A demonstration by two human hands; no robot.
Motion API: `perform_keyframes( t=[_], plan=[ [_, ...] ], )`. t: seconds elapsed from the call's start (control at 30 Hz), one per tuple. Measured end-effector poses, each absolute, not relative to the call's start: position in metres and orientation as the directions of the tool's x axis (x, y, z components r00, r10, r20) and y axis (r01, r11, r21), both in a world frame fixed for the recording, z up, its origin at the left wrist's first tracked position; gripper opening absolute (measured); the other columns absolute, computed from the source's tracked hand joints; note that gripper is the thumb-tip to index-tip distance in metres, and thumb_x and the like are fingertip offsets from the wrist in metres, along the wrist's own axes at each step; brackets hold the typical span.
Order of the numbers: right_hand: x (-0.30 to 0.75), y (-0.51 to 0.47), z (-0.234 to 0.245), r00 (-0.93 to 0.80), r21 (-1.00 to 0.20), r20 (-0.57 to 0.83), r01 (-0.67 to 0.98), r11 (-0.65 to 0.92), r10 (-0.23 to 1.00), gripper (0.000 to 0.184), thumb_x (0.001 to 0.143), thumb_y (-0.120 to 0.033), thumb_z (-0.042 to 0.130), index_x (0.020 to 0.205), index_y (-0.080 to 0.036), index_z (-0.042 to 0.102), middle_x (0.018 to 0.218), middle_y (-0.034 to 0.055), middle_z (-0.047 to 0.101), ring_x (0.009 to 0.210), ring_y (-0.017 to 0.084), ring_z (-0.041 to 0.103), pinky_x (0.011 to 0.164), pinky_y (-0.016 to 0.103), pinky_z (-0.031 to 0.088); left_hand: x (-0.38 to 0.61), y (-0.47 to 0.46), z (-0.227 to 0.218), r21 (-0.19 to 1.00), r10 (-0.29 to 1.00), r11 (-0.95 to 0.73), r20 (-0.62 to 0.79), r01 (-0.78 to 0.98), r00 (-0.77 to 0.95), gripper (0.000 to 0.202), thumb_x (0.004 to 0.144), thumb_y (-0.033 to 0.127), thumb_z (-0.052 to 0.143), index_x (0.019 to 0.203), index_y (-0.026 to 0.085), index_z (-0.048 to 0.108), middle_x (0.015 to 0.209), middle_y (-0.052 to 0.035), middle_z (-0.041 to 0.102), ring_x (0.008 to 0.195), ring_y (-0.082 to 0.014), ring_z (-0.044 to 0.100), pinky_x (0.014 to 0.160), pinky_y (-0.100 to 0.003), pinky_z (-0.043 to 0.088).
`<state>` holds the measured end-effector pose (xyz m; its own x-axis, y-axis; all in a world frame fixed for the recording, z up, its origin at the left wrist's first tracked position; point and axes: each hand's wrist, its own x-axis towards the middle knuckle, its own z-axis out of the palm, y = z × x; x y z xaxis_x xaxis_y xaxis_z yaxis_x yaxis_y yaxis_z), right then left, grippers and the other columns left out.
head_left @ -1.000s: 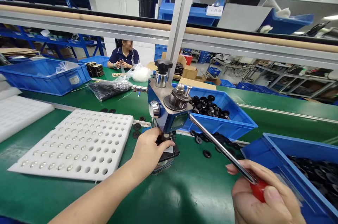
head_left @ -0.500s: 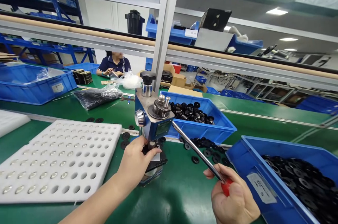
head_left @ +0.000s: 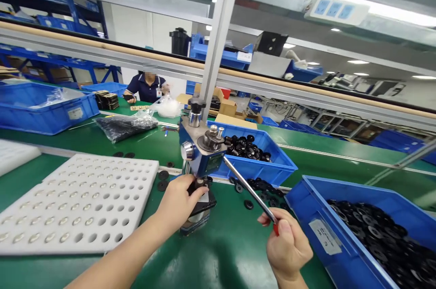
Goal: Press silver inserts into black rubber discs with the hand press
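Note:
A small blue hand press (head_left: 204, 162) stands on the green bench in front of me. Its steel lever (head_left: 250, 189) slopes down to the right, ending in a red knob (head_left: 275, 229). My right hand (head_left: 288, 243) is closed around that knob end. Under the press's ram, my left hand (head_left: 180, 200) has thumb and fingers closed about a dark part (head_left: 192, 188), mostly hidden by the fingers. Left of the press lies a white foam tray (head_left: 143, 198) with rows of holes, many filled with small shiny round pieces.
Loose black discs (head_left: 248, 204) lie right of the press. A blue bin (head_left: 286, 167) of black round parts stands behind it, another blue bin (head_left: 306, 216) of black rings at right. A black plastic bag (head_left: 124, 126) lies back left. Across the bench sits a co-worker (head_left: 146, 87).
The view has shifted slightly, with the press a little further right in the picture. Both hands keep their holds. The co-worker's hands have moved apart.

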<state>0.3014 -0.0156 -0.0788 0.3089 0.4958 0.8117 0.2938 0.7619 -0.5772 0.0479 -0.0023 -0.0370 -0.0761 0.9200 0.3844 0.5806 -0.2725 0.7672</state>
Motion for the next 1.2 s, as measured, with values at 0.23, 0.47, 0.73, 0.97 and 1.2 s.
perform_keyframes(
  t=[0.23, 0.47, 0.73, 0.97, 1.2],
  plan=[
    [0.296, -0.023, -0.046, 0.511, -0.701, 0.681, 0.245, 0.670, 0.525, 0.015, 0.080, -0.021, 0.062, 0.082, -0.009, 0.072, 0.073, 0.0057, 0.067, 0.051, 0.017, 0.063, 0.044, 0.028, 0.051, 0.051, -0.003, -0.037, 0.798, 0.919, -0.242, 0.372, 0.552, -0.134, 0.015, 0.079, 0.028, 0.073, 0.072, 0.021, 0.062, 0.076, -0.0020, 0.069, 0.074, -0.0213, 0.064, 0.068, -0.030, 0.048],
    [0.284, -0.021, -0.059, 0.471, -0.729, 0.663, 0.230, 0.645, 0.581, 0.015, 0.076, -0.018, 0.058, 0.075, -0.011, 0.071, 0.063, 0.0047, 0.064, 0.047, 0.018, 0.060, 0.038, 0.029, 0.046, 0.052, -0.002, -0.043, 0.791, 0.915, -0.245, 0.380, 0.561, -0.136, 0.013, 0.080, 0.023, 0.074, 0.074, 0.021, 0.063, 0.077, -0.0009, 0.069, 0.077, -0.0215, 0.063, 0.073, -0.031, 0.048],
    [0.278, -0.010, -0.068, 0.503, -0.589, 0.768, 0.311, 0.746, 0.396, 0.014, 0.078, -0.016, 0.058, 0.066, -0.014, 0.065, 0.051, -0.0014, 0.050, 0.041, 0.013, 0.047, 0.037, 0.026, 0.035, 0.051, -0.001, -0.046, 0.760, 0.908, -0.252, 0.400, 0.599, -0.125, 0.013, 0.083, 0.030, 0.069, 0.076, 0.019, 0.065, 0.079, -0.0042, 0.070, 0.079, -0.0233, 0.064, 0.072, -0.033, 0.049],
    [0.288, -0.009, -0.076, 0.384, -0.590, 0.793, 0.293, 0.752, 0.473, 0.018, 0.085, -0.018, 0.053, 0.071, -0.014, 0.064, 0.052, -0.0017, 0.049, 0.042, 0.011, 0.048, 0.038, 0.023, 0.035, 0.049, -0.006, -0.036, 0.807, 0.912, -0.293, 0.396, 0.512, -0.103, 0.014, 0.087, 0.033, 0.061, 0.087, 0.020, 0.067, 0.086, -0.0047, 0.073, 0.079, -0.0219, 0.066, 0.072, -0.032, 0.050],
    [0.290, -0.014, -0.072, 0.347, -0.600, 0.795, 0.330, 0.729, 0.497, 0.023, 0.090, -0.025, 0.053, 0.072, -0.014, 0.063, 0.055, -0.0013, 0.053, 0.044, 0.011, 0.049, 0.042, 0.023, 0.039, 0.049, -0.005, -0.034, 0.835, 0.906, -0.324, 0.409, 0.444, -0.108, 0.011, 0.085, 0.028, 0.062, 0.079, 0.019, 0.067, 0.079, -0.0032, 0.074, 0.071, -0.0191, 0.064, 0.067, -0.030, 0.050]
  ],
)
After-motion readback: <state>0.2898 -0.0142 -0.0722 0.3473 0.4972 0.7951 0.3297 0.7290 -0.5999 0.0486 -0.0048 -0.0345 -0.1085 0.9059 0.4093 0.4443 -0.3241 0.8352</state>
